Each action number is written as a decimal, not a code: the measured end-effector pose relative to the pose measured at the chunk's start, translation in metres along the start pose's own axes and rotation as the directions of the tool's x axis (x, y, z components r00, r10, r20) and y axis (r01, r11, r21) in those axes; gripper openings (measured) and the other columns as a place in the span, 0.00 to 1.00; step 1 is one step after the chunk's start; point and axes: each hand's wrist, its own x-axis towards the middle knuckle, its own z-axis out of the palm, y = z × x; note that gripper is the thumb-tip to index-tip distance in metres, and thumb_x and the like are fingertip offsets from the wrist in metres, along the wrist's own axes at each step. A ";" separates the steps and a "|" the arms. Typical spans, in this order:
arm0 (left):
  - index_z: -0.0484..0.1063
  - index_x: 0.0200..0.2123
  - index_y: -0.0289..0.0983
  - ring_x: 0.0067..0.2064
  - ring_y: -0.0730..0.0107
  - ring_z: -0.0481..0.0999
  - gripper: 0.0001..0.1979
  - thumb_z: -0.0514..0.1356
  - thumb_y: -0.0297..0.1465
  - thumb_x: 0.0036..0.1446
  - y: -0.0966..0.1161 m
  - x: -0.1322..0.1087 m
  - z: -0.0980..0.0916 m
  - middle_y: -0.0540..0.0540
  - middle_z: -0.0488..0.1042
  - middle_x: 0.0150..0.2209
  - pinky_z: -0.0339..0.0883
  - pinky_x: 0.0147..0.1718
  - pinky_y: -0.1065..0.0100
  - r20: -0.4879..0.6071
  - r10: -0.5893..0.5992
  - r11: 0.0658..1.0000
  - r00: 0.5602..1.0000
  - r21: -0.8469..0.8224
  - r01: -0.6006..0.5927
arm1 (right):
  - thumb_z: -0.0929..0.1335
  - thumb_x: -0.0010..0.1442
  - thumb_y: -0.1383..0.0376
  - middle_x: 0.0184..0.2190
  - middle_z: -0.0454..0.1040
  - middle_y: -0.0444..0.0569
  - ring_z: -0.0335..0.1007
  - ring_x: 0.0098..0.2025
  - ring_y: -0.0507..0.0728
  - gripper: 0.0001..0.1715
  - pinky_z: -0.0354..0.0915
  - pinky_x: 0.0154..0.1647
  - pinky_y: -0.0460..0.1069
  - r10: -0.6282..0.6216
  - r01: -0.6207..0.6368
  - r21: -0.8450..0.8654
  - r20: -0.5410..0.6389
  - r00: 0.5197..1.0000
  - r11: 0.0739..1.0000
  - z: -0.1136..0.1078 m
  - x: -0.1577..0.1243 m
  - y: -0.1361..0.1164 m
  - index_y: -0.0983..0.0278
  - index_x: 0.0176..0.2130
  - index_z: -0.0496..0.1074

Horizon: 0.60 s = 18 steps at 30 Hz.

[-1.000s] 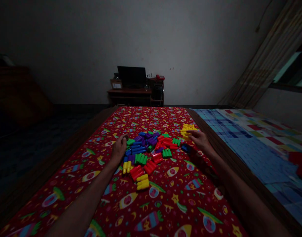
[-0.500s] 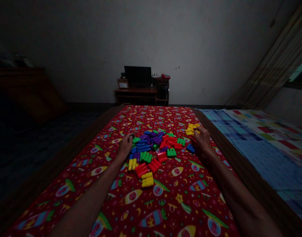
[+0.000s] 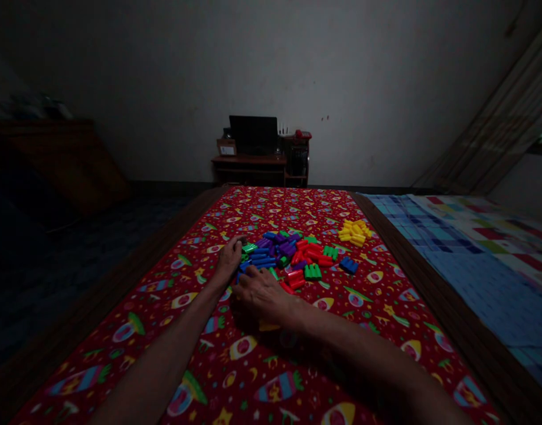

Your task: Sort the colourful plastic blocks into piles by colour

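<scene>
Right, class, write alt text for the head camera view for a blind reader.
In a dim room, a person's left hand touches the left edge of a pile of colourful plastic blocks on a red rocket-print cloth, while the right hand lies over the pile's near edge. A heap of yellow blocks sits apart to the right.

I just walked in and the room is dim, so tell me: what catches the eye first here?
A heap of bright blocks in the middle of the red cloth stands out in the dark room, with a small yellow pile apart at its far right. The left hand rests at the heap's left edge and the right hand lies over its near edge.
</scene>
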 end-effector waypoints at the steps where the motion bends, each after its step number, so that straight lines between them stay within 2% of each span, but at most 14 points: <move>1: 0.73 0.46 0.35 0.47 0.61 0.77 0.20 0.47 0.33 0.57 0.000 0.000 0.000 0.41 0.78 0.45 0.69 0.48 0.61 -0.002 0.002 1.000 1.000 -0.004 -0.002 | 0.65 0.60 0.68 0.38 0.74 0.54 0.63 0.47 0.63 0.09 0.64 0.39 0.53 0.005 -0.005 0.051 -0.008 1.000 0.999 -0.001 -0.001 0.005 0.64 0.41 0.72; 3: 0.73 0.46 0.35 0.47 0.62 0.77 0.20 0.47 0.33 0.57 0.003 0.000 0.000 0.42 0.78 0.45 0.69 0.48 0.62 -0.021 0.004 1.000 1.000 -0.006 -0.004 | 0.66 0.58 0.68 0.40 0.75 0.53 0.64 0.47 0.62 0.13 0.65 0.42 0.53 0.080 -0.059 0.231 -0.082 0.993 0.971 -0.007 -0.006 0.018 0.64 0.44 0.73; 4: 0.74 0.45 0.35 0.46 0.62 0.77 0.20 0.47 0.34 0.57 0.005 -0.001 -0.001 0.42 0.78 0.45 0.69 0.48 0.62 -0.039 0.006 1.000 0.999 -0.007 -0.006 | 0.66 0.58 0.68 0.41 0.75 0.52 0.66 0.47 0.61 0.15 0.66 0.43 0.53 0.169 -0.113 0.356 -0.131 0.977 0.928 -0.011 -0.008 0.027 0.63 0.46 0.73; 6: 0.74 0.45 0.35 0.46 0.61 0.77 0.20 0.46 0.35 0.58 0.012 -0.004 -0.003 0.41 0.78 0.46 0.69 0.47 0.62 -0.071 0.024 0.999 0.997 -0.019 -0.026 | 0.64 0.59 0.68 0.42 0.77 0.50 0.70 0.44 0.58 0.18 0.67 0.44 0.52 0.404 -0.220 0.626 -0.166 0.900 0.748 -0.018 -0.012 0.044 0.62 0.49 0.73; 8: 0.74 0.46 0.35 0.46 0.60 0.76 0.21 0.46 0.37 0.60 0.022 -0.009 -0.006 0.42 0.77 0.46 0.69 0.47 0.61 -0.070 0.079 0.996 0.994 -0.038 -0.082 | 0.64 0.60 0.67 0.41 0.78 0.48 0.74 0.40 0.56 0.18 0.69 0.43 0.51 0.581 -0.267 0.821 -0.095 0.808 0.505 -0.022 -0.014 0.061 0.61 0.48 0.75; 10: 0.74 0.46 0.36 0.49 0.60 0.75 0.22 0.43 0.38 0.62 0.033 -0.013 -0.006 0.42 0.77 0.46 0.68 0.50 0.60 -0.009 0.167 0.984 0.986 -0.066 -0.167 | 0.65 0.58 0.66 0.40 0.79 0.47 0.75 0.38 0.56 0.16 0.71 0.41 0.51 0.652 -0.256 0.909 -0.022 0.758 0.328 -0.023 -0.016 0.074 0.62 0.45 0.77; 11: 0.74 0.45 0.36 0.50 0.60 0.74 0.23 0.42 0.38 0.63 0.038 -0.015 -0.006 0.42 0.77 0.46 0.67 0.51 0.60 0.047 0.217 0.974 0.975 -0.084 -0.212 | 0.66 0.57 0.65 0.39 0.80 0.47 0.76 0.38 0.56 0.15 0.71 0.40 0.51 0.669 -0.247 0.927 -0.006 0.743 0.282 -0.023 -0.017 0.079 0.62 0.44 0.77; 12: 0.74 0.44 0.37 0.50 0.61 0.74 0.24 0.41 0.39 0.64 0.042 -0.017 -0.004 0.42 0.77 0.46 0.66 0.52 0.60 0.108 0.264 0.962 0.959 -0.097 -0.254 | 0.67 0.56 0.65 0.38 0.80 0.47 0.76 0.37 0.56 0.15 0.72 0.40 0.51 0.683 -0.241 0.935 -0.002 0.731 0.261 -0.022 -0.018 0.082 0.63 0.43 0.78; 14: 0.75 0.41 0.37 0.48 0.60 0.75 0.22 0.44 0.41 0.63 0.047 -0.019 0.000 0.42 0.78 0.44 0.67 0.50 0.59 0.218 0.340 0.940 0.915 -0.093 -0.327 | 0.67 0.55 0.65 0.36 0.80 0.46 0.76 0.36 0.56 0.14 0.72 0.39 0.51 0.696 -0.248 0.926 -0.023 0.718 0.287 -0.021 -0.021 0.087 0.63 0.41 0.78; 16: 0.76 0.37 0.37 0.44 0.59 0.76 0.19 0.51 0.43 0.59 0.048 -0.019 0.005 0.42 0.79 0.40 0.69 0.47 0.59 0.279 0.394 0.918 0.876 -0.065 -0.392 | 0.67 0.55 0.66 0.35 0.80 0.46 0.76 0.36 0.56 0.13 0.71 0.39 0.50 0.687 -0.271 0.888 -0.066 0.724 0.371 -0.020 -0.024 0.089 0.63 0.39 0.79; 18: 0.76 0.34 0.38 0.41 0.60 0.76 0.16 0.55 0.43 0.56 0.046 -0.018 0.010 0.42 0.79 0.37 0.70 0.45 0.59 0.296 0.429 0.899 0.853 -0.053 -0.434 | 0.66 0.56 0.66 0.35 0.80 0.45 0.76 0.37 0.56 0.13 0.70 0.39 0.49 0.659 -0.296 0.839 -0.095 0.747 0.456 -0.020 -0.026 0.090 0.62 0.38 0.79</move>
